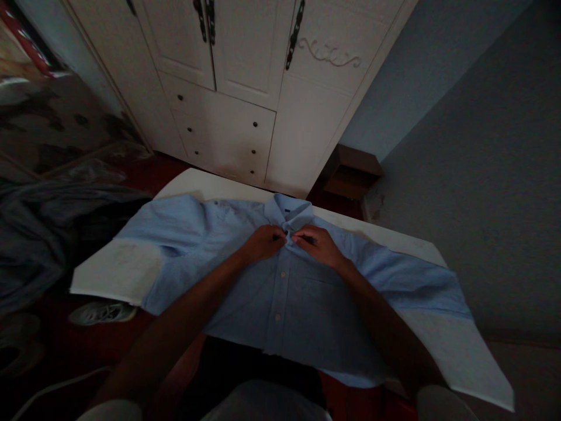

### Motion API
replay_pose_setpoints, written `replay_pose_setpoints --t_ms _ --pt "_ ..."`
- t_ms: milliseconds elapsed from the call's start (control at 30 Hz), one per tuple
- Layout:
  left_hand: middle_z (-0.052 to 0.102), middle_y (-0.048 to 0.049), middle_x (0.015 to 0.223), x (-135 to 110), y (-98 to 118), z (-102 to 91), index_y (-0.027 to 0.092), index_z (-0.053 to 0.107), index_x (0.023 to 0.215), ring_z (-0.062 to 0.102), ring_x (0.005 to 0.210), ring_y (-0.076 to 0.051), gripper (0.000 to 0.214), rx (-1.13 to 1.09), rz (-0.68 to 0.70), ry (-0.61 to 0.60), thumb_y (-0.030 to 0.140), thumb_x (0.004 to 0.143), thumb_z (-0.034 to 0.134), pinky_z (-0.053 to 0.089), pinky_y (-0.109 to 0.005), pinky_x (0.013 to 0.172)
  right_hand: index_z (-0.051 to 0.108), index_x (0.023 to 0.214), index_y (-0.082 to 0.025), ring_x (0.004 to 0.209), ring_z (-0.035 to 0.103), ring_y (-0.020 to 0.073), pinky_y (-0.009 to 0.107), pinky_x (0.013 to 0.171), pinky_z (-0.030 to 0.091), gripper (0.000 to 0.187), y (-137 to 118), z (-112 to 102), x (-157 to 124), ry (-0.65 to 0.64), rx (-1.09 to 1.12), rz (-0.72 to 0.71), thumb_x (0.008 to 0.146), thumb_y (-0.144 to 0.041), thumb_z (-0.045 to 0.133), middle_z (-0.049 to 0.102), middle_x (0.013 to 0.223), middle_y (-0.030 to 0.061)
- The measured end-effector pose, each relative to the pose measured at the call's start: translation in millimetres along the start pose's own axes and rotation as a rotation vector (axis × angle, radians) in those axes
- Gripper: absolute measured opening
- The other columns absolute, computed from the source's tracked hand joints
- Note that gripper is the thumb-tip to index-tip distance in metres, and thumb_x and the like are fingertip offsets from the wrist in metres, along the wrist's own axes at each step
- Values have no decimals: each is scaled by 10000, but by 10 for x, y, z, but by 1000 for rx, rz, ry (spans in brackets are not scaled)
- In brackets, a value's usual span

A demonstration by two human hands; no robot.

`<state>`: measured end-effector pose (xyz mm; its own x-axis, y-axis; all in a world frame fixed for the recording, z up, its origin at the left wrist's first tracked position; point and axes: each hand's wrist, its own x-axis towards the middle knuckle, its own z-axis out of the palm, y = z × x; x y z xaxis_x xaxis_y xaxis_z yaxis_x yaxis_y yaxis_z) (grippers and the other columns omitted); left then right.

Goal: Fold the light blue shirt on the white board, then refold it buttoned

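Note:
A light blue button-up shirt [249,292] lies face up on a white table [118,266], its sleeves spread to both sides and its collar [302,217] at the far edge. Just below the collar, my left hand [265,241] pinches the front placket from the left. My right hand [319,244] pinches the placket from the right, its fingertips close to the left ones. Any button between the fingers is too small and dark to make out. Further down the placket, white buttons [283,275] show. The shirt's hem hangs over the near edge.
Behind the table stands a white wardrobe [232,123] with dark handles and drawer knobs. A small brown cabinet [353,169] is at the back right by the wall. Dark cloth [39,234] is heaped at the left, and a shoe [103,313] sits on the red floor.

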<state>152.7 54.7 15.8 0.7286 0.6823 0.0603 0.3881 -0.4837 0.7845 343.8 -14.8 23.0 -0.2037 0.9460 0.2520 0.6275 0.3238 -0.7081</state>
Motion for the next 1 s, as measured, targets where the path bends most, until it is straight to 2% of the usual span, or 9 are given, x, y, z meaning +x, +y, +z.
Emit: replay_pose_setpoints --t_ms 67,133,267,367,533,667,833,1000 --pt "671 -18 780 1 6 14 166 702 759 611 751 -151 221 -4 -1 19 220 813 495 447 -251 722 701 810 -189 611 597 129 253 580 483 298 -44 -37 -11 -160 148 180 896 -441 565 666 729 16" --pt "681 -25 808 -1 14 24 167 708 770 615 768 -153 222 0 -4 35 215 817 496 456 -251 743 705 827 -176 545 583 109 224 500 456 319 -60 -42 -30 -265 329 331 856 -475 597 670 721 14" --pt "683 -33 811 -14 27 35 163 711 776 614 774 -154 226 11 6 48 189 820 491 462 -249 765 710 831 -164 550 604 99 201 474 458 290 -64 15 -48 -229 582 526 768 -447 695 689 746 29" --pt "683 -45 827 -25 24 48 151 708 787 611 786 -158 230 39 31 46 165 826 482 458 -261 790 708 786 -154 557 609 97 203 487 468 268 -72 79 -39 -189 663 613 706 -405 753 699 741 36" --pt "674 -67 870 -31 10 90 143 699 812 608 841 -175 242 108 76 48 143 839 458 451 -290 833 700 704 -149 498 569 88 198 477 438 283 -101 201 -57 -55 617 633 609 -391 813 648 569 -8" --pt "658 -66 849 -35 15 101 147 691 795 602 838 -177 246 118 109 42 152 857 453 450 -292 829 710 699 -152 475 551 83 194 457 411 313 -140 261 -93 26 609 659 593 -427 815 639 545 -9" --pt "670 -63 858 -32 6 77 160 703 787 612 847 -177 262 94 138 18 128 837 448 452 -288 837 699 677 -147 473 545 80 187 395 355 305 -176 281 -92 79 581 685 608 -428 793 673 648 25" --pt "693 -53 844 -15 -16 47 143 713 806 624 795 -164 218 36 111 23 136 785 497 458 -266 791 690 666 -153 454 504 76 181 367 315 214 -174 279 -82 78 583 678 610 -351 751 612 572 -10"
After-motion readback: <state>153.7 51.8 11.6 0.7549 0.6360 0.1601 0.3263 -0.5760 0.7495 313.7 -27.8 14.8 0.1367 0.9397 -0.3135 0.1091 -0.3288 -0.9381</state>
